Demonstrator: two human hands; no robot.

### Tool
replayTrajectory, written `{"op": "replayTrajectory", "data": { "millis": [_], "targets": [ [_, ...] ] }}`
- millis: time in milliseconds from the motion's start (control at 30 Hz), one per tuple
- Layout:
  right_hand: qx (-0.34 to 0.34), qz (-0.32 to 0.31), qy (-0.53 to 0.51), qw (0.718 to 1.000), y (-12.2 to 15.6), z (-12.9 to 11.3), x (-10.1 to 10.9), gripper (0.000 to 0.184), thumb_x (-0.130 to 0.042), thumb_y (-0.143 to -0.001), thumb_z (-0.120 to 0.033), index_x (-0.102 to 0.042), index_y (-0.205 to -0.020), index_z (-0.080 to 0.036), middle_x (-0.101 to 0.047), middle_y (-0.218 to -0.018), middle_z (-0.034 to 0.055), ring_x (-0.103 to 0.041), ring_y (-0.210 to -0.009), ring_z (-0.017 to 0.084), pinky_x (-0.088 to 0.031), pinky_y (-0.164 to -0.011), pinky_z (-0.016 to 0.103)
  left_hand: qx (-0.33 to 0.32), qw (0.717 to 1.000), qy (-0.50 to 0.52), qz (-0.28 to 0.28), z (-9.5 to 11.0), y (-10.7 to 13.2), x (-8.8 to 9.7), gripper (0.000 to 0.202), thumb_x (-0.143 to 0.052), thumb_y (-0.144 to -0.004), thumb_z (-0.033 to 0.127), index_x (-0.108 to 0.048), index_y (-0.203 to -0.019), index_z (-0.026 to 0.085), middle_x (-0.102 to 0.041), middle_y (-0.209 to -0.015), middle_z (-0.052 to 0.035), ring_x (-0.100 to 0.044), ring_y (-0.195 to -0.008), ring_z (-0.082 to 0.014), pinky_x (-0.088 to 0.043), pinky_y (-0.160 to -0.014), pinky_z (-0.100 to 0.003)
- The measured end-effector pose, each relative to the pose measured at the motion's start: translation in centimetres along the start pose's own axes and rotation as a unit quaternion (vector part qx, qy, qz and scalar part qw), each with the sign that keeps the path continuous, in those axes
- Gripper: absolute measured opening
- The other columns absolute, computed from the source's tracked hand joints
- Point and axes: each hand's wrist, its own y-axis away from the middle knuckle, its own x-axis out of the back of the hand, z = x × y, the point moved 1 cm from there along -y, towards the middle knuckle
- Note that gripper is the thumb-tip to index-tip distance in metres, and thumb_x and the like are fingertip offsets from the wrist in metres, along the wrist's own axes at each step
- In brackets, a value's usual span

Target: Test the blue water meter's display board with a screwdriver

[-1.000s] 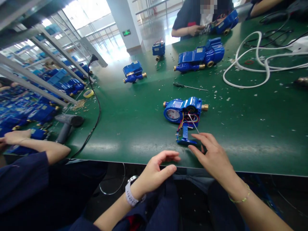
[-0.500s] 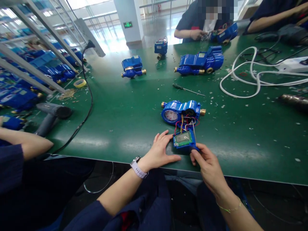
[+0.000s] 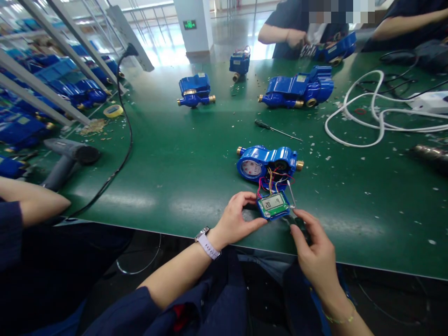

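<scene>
Display board [image 3: 273,204] now legible, so seemingly powered; my left hand [image 3: 235,218] pinches its left edge, my right hand [image 3: 313,242] grips a dark-handled tool [image 3: 291,194]

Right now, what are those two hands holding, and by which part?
The left hand holds the display by its left side. The right hand holds a screwdriver by its mostly hidden handle.

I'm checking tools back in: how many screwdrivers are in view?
2: one screwdriver lies beyond the blue meter; another screwdriver is in the right hand. Others may be hidden.
</scene>
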Motion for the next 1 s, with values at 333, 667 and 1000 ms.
{"op": "replayTrajectory", "data": {
  "millis": [333, 667, 1000],
  "targets": [
    [0.114, 0.093, 0.147, 0.978, -3.4, 2.2, 3.5, 0.036, -0.055, -0.102, -0.038, -0.063, -0.123, -0.009, -0.058, -0.122, 0.0209, -0.053, -0.116, 0.037, -0.039, -0.099, 0.056, -0.013, 1.0, -0.019, 0.009, -0.2, -0.3, 0.1, 0.034, -0.076, -0.08, 0.026, -0.057, -0.106, 0.016, -0.065, -0.105, -0.0077, -0.061, -0.1, -0.0209, -0.049, -0.092, -0.037],
    [0.087, -0.027, 0.056, 0.994, -2.6, 0.2, -2.0, 0.076, -0.062, -0.098, -0.061, -0.041, -0.15, -0.012, -0.05, -0.139, 0.0193, -0.052, -0.124, 0.034, -0.048, -0.101, 0.048, 0.0, 0.999, -0.029, -0.021, 0.1, -1.5, -0.4, 0.034, -0.078, -0.076, 0.032, -0.053, -0.093, 0.017, -0.061, -0.092, -0.0025, -0.058, -0.086, -0.0174, -0.046, -0.082, -0.031],
    [0.015, -0.046, -0.061, 0.997, -2.8, 0.8, -2.1, 0.06, -0.064, -0.097, -0.044, -0.046, -0.146, -0.015, -0.051, -0.14, 0.0123, -0.051, -0.124, 0.028, -0.042, -0.108, 0.046, -0.014, 0.999, 0.01, -0.029, -0.4, -1.2, -0.5, 0.02, -0.065, -0.087, 0.03, -0.052, -0.095, 0.017, -0.061, -0.09, -0.003, -0.058, -0.084, -0.0146, -0.047, -0.08, -0.028]
  ]
}}
